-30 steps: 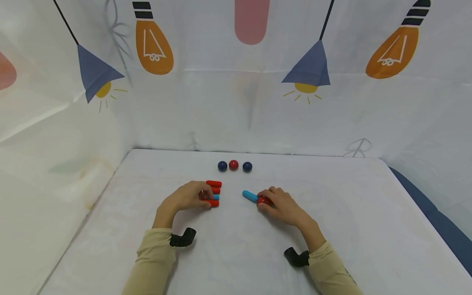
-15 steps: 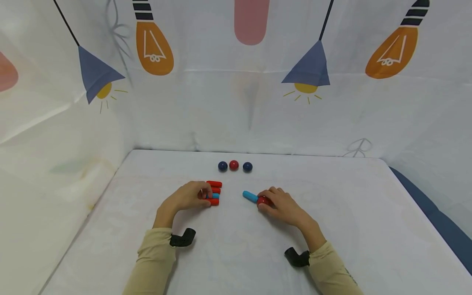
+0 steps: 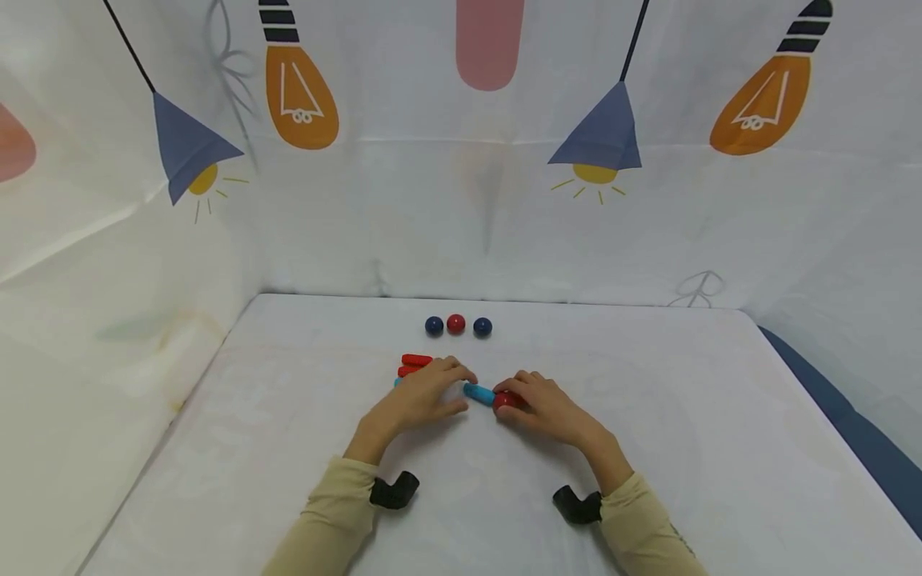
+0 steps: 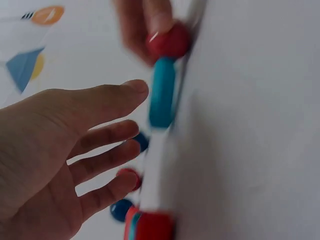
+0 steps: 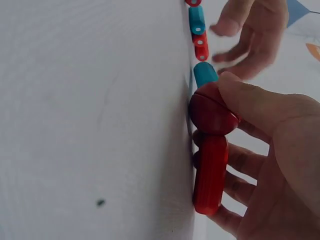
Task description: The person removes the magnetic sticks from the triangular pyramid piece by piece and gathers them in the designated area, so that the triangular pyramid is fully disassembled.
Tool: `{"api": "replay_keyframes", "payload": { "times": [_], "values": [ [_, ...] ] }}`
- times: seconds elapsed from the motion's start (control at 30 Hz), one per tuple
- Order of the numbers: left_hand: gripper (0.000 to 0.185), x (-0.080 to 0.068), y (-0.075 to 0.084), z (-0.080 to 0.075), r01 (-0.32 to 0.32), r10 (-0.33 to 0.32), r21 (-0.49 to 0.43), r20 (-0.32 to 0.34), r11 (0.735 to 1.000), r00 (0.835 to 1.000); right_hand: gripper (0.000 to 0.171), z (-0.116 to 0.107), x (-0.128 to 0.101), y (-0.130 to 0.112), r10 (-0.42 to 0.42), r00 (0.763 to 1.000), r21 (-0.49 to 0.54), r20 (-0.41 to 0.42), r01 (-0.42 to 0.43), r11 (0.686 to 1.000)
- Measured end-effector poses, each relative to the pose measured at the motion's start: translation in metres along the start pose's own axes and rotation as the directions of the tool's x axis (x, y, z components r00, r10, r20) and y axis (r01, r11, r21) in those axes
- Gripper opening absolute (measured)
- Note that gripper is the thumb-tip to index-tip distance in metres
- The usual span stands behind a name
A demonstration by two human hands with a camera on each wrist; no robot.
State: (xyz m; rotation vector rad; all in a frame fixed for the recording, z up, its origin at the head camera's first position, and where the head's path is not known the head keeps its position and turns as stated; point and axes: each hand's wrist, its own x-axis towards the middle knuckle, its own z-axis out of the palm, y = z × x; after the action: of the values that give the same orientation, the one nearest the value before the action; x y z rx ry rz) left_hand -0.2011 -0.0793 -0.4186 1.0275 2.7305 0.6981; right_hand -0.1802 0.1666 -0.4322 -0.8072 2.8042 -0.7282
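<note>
Head view: right hand [image 3: 545,408] pinches red ball [image 3: 507,401]; left hand [image 3: 421,400], spread, empty, beside blue rod [image 3: 479,394], which a nudge could dislodge.

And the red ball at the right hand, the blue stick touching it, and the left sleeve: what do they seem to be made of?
Red ball: glossy, perhaps painted metal or plastic, showing a bright highlight. Blue stick: probably plastic, smooth, with a soft sheen. Left sleeve: matte cloth, judging by its wrinkles.
</note>
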Motion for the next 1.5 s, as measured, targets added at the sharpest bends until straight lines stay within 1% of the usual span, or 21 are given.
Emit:
{"api": "replay_keyframes", "payload": {
  "times": [0.1,0.23,0.33,0.5,0.67,0.77,0.83,0.9,1.0,1.1,1.23,1.33,1.43,1.5],
  "values": [
    [0.038,0.007,0.010,0.014,-0.026,0.024,0.076,0.019,0.997,1.000,0.036,0.002,0.001,-0.001,-0.027,1.000,0.010,0.002,0.027,1.000],
    [0.031,0.009,0.017,0.020,0.001,-0.003,0.132,0.017,0.991,1.000,0.034,0.003,0.001,-0.002,-0.036,0.999,0.013,-0.006,0.036,0.999],
    [0.025,0.008,0.017,0.020,0.013,-0.014,0.131,0.010,0.991,1.000,0.033,0.003,0.001,-0.003,-0.029,1.000,0.013,-0.011,0.029,0.999],
    [0.024,0.006,0.016,0.019,0.003,-0.006,0.093,0.036,0.996,0.999,0.034,0.005,0.001,-0.003,-0.012,1.000,-0.002,-0.017,0.012,1.000],
    [0.021,0.005,0.016,0.014,-0.031,0.024,0.079,0.089,0.996,0.996,0.034,0.004,0.002,-0.002,-0.003,1.000,-0.022,-0.024,0.002,1.000],
    [0.021,0.003,0.016,0.009,-0.034,0.028,0.057,0.112,0.998,0.993,0.034,0.003,0.003,-0.001,0.010,1.000,-0.027,-0.028,-0.011,1.000],
    [0.021,0.001,0.017,0.007,-0.018,0.013,0.039,0.121,0.999,0.993,0.034,0.003,0.003,-0.001,0.020,0.999,-0.024,-0.027,-0.020,1.000],
    [0.021,-0.002,0.017,0.004,0.001,-0.004,0.016,0.144,1.000,0.990,0.035,0.004,0.001,-0.001,0.032,0.999,-0.015,-0.012,-0.032,0.999],
    [0.018,-0.009,0.015,0.002,0.028,-0.023,-0.021,0.198,0.999,0.980,0.036,0.006,-0.003,0.000,0.044,0.999,0.004,0.011,-0.044,0.999],
    [0.014,-0.016,0.013,-0.003,0.054,-0.039,-0.057,0.239,0.997,0.970,0.036,0.008,-0.005,0.000,0.046,0.999,0.015,0.009,-0.046,0.999],
    [0.012,-0.020,0.010,-0.015,0.081,-0.058,-0.081,0.252,0.993,0.966,0.033,0.007,-0.005,-0.001,0.043,0.999,0.012,-0.022,-0.043,0.999],
    [0.011,-0.023,0.006,-0.023,0.100,-0.073,-0.092,0.260,0.991,0.963,0.033,0.005,-0.003,-0.001,0.041,0.999,0.004,-0.023,-0.041,0.999],
    [0.010,-0.026,0.002,-0.029,0.121,-0.092,-0.105,0.247,0.987,0.965,0.033,0.003,-0.002,-0.001,0.029,0.999,-0.004,-0.021,-0.029,1.000],
    [0.009,-0.029,-0.002,-0.033,0.116,-0.087,-0.116,0.230,0.986,0.969,0.033,0.002,-0.001,-0.001,0.014,1.000,-0.012,-0.024,-0.014,1.000]
  ]
}}
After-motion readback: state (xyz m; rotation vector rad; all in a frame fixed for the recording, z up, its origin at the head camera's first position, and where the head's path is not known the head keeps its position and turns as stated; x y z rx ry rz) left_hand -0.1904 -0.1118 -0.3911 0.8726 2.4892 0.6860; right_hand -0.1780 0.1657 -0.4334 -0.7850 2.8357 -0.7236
